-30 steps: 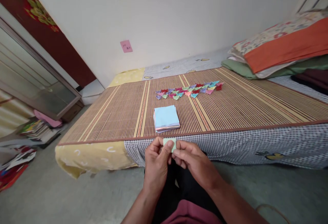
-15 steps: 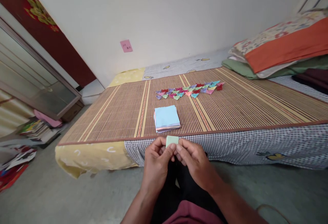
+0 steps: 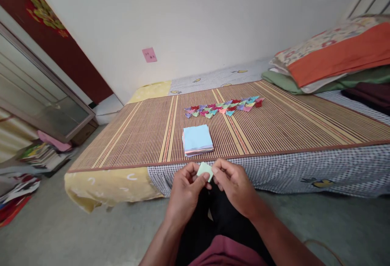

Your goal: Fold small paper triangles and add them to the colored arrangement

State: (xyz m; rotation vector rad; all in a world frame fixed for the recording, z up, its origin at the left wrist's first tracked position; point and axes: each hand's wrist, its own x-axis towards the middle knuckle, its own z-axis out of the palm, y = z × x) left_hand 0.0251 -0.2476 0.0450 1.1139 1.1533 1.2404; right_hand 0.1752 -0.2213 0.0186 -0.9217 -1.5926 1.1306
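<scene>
A small folded square of pale green paper is held between my two hands, in front of the bed's near edge. My left hand pinches it with the thumb on top and the fingers behind. At its right corner, my right hand grips the paper between thumb and forefinger. Just beyond them lies a stack of square coloured paper with a light blue sheet on top. Farther back, several small folded paper pieces in mixed colours stand in rows on the striped mat.
The striped mat covers the bed over checked and yellow bedding. Folded bedding with an orange band is piled at the right. Books sit low at the left, near a glass-fronted cabinet.
The green paper has turned from straight to tilted in my left hand. My right thumb has shifted from its lower edge up to the right corner.
</scene>
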